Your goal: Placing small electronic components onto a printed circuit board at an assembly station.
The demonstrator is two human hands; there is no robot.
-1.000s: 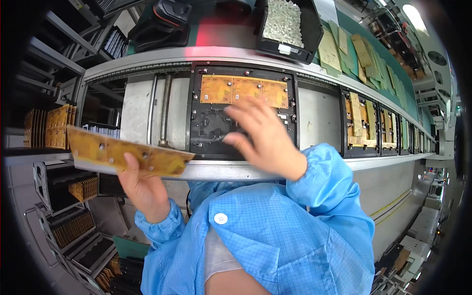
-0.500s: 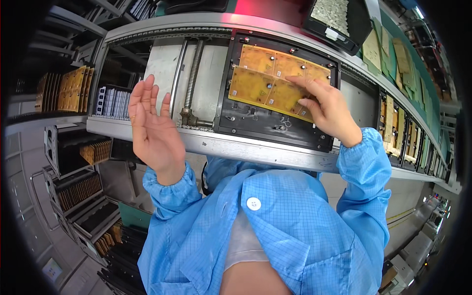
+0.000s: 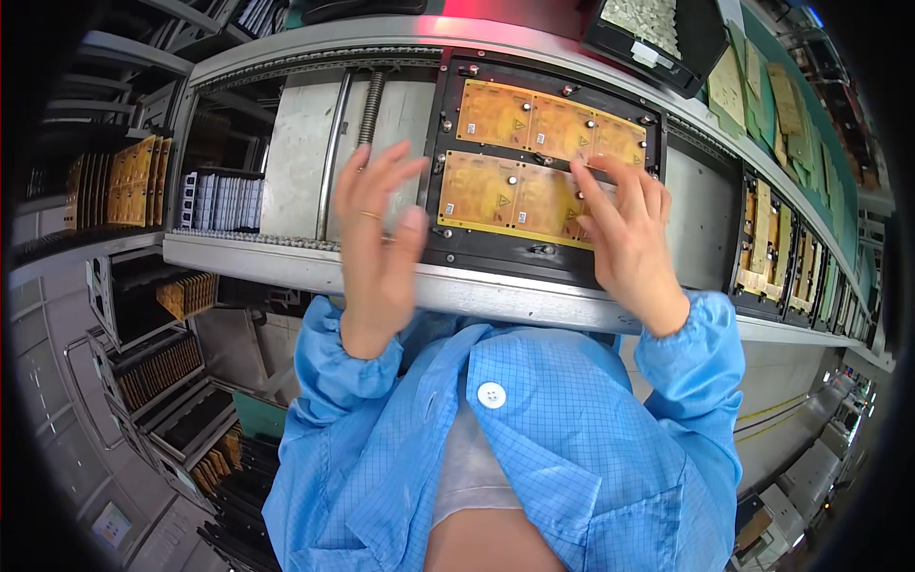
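Note:
Two yellow-orange circuit board panels lie one above the other in a black fixture frame. The far panel (image 3: 548, 124) sits along its upper part; the near panel (image 3: 491, 191) lies below it, a dark bar between them. My right hand (image 3: 631, 229) is over the near panel's right part, index finger and thumb apart at its surface; whether they touch it I cannot tell. My left hand (image 3: 381, 253), smeared by motion, hovers empty left of the black fixture (image 3: 496, 253), its fingers apart. Small black clips with pale heads stand around the panels.
A metal conveyor rail (image 3: 457, 291) runs along the near side. Left of the fixture are a threaded rod (image 3: 372, 110) and a stack of white-edged parts (image 3: 224, 202). Racks of boards (image 3: 138, 181) stand at far left. A black bin (image 3: 658, 43) of pale pieces sits beyond the rail.
The near panel has shifted down, apart from the far one, and lies level in the fixture. My left hand has moved right toward the fixture; the right hand stays near the panel's right part.

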